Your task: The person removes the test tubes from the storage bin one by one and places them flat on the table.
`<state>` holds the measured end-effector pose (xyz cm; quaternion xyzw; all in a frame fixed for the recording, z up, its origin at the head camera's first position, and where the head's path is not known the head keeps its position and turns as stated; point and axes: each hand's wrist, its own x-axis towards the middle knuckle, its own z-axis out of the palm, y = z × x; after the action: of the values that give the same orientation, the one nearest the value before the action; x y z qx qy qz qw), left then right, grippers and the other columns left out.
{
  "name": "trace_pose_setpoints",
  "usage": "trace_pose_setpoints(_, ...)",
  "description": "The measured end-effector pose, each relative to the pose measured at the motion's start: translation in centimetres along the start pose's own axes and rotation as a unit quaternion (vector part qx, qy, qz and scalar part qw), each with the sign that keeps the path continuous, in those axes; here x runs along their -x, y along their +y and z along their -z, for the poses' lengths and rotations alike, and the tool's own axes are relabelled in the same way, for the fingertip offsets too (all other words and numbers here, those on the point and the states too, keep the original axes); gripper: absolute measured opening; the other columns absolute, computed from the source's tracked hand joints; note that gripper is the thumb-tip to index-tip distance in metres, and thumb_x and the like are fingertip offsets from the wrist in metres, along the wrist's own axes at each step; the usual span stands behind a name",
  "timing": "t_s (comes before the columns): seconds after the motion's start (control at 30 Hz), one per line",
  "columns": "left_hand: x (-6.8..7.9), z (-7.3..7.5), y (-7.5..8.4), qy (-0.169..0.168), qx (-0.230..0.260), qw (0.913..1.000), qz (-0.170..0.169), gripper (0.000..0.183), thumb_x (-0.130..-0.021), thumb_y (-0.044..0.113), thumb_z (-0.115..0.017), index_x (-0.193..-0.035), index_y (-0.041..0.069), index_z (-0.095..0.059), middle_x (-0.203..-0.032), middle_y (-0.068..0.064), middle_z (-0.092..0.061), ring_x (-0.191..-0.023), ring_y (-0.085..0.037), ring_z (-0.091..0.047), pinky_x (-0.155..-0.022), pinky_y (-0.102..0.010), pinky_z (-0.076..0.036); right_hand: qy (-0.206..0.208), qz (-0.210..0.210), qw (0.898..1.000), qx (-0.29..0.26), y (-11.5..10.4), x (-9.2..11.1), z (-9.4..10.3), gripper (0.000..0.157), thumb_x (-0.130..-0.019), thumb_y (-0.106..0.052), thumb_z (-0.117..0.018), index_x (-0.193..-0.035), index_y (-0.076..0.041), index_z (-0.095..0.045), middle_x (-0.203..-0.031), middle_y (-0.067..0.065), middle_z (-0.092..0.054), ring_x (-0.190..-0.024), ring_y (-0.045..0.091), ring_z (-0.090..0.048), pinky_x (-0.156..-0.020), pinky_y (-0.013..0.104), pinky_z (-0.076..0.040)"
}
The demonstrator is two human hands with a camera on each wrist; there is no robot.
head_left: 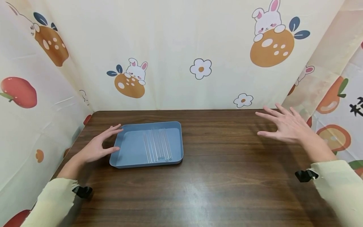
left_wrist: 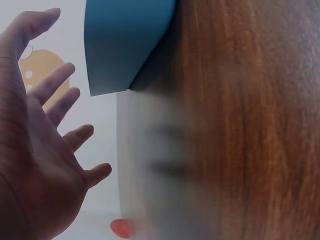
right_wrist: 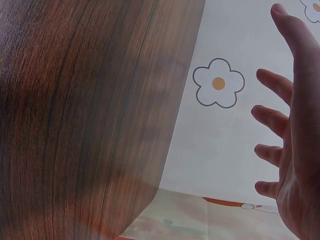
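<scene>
Several clear tubes (head_left: 158, 143) are lying side by side in a blue tray (head_left: 131, 145), mostly in its right half, running roughly front to back. The tray is sitting on the left part of a brown table (head_left: 221, 173), near its back edge. Just beside the tray's left end, the left hand (head_left: 97, 145) is hovering with fingers and thumb spread, gripping nothing; the left wrist view is showing a gap between it and the tray. The right hand (head_left: 290, 126) is hanging above the table's far right corner, well apart from the tray, its fingers also spread and gripping nothing. Pale sleeves (head_left: 46, 201) are covering both forearms. Behind, a curtain (head_left: 170, 37) is displaying rabbits (head_left: 267, 23) hugging oranges (head_left: 272, 50), and outlined flowers (head_left: 200, 68). On the right-hand curtain (head_left: 344, 108), a black character (head_left: 356, 107) is standing among printed fruit (head_left: 334, 135), but the edge is cutting it off, so I cannot read it.
</scene>
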<state>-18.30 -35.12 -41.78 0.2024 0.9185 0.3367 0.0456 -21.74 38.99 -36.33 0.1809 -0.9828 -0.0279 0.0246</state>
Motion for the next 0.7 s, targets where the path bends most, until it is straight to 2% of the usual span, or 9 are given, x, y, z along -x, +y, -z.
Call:
trace_pose_setpoints(0.33, 0.1, -0.6, -0.8, -0.003, 0.012, 0.9999, -0.009, 0.073, -0.096, 0.016, -0.084, -0.163, 0.005, -0.056, -0.184, -0.026, -0.034, -0.168, -0.06, -0.023, -0.122, -0.094, -0.021, 0.006, 0.0, 1.0, -0.006, -0.1, 0.2, -0.1, 0.087, -0.093, -0.073, -0.076, -0.167, -0.034, -0.054, -0.179, 0.017, -0.047, -0.166, 0.059, -0.034, -0.124, 0.085, -0.027)
trace_pose_setpoints(0.4, 0.2, -0.6, -0.9, -0.002, 0.014, 0.9998, -0.012, 0.073, -0.097, 0.016, -0.084, -0.163, 0.005, -0.056, -0.184, -0.025, -0.034, -0.172, -0.05, -0.026, -0.122, -0.093, -0.023, 0.007, -0.002, 1.0, -0.007, -0.2, 0.2, -0.1, 0.087, -0.093, -0.073, -0.077, -0.167, -0.034, -0.054, -0.179, 0.016, -0.048, -0.166, 0.058, -0.035, -0.124, 0.084, -0.027)
trace_pose_setpoints(0.5, 0.3, -0.6, -1.1, 0.0, 0.013, 0.9998, -0.018, 0.071, -0.096, 0.016, -0.084, -0.162, 0.005, -0.057, -0.184, -0.024, -0.033, -0.174, -0.026, -0.029, -0.121, -0.092, -0.026, 0.007, -0.002, 1.0, -0.006, -0.2, 0.2, -0.1, 0.087, -0.093, -0.073, -0.076, -0.167, -0.034, -0.054, -0.179, 0.016, -0.047, -0.166, 0.058, -0.035, -0.124, 0.084, -0.027)
trace_pose_setpoints(0.57, 0.4, -0.7, -1.2, 0.0, 0.011, 0.9997, -0.02, 0.07, -0.096, 0.016, -0.084, -0.16, 0.004, -0.059, -0.185, -0.024, -0.032, -0.172, -0.018, -0.029, -0.12, -0.092, -0.028, 0.004, -0.001, 1.0, -0.006, -0.1, 0.2, -0.1, 0.087, -0.093, -0.073, -0.076, -0.168, -0.034, -0.053, -0.179, 0.017, -0.047, -0.166, 0.058, -0.034, -0.124, 0.085, -0.027)
trace_pose_setpoints(0.63, 0.5, -0.7, -1.4, -0.002, 0.012, 0.9997, -0.019, 0.069, -0.096, 0.016, -0.084, -0.159, 0.004, -0.06, -0.185, -0.024, -0.032, -0.173, -0.022, -0.028, -0.119, -0.092, -0.028, 0.002, -0.001, 1.0, -0.006, -0.1, 0.1, -0.1, 0.087, -0.094, -0.073, -0.076, -0.168, -0.034, -0.053, -0.179, 0.018, -0.046, -0.166, 0.059, -0.033, -0.123, 0.086, -0.026)
trace_pose_setpoints(0.7, 0.5, -0.6, -1.5, -0.004, 0.016, 0.9997, -0.019, 0.068, -0.096, 0.016, -0.084, -0.159, 0.004, -0.06, -0.185, -0.023, -0.031, -0.173, -0.034, -0.028, -0.119, -0.092, -0.027, 0.001, -0.001, 1.0, -0.007, -0.2, 0.1, 0.0, 0.087, -0.094, -0.072, -0.076, -0.168, -0.034, -0.053, -0.18, 0.017, -0.046, -0.167, 0.058, -0.033, -0.124, 0.086, -0.026)
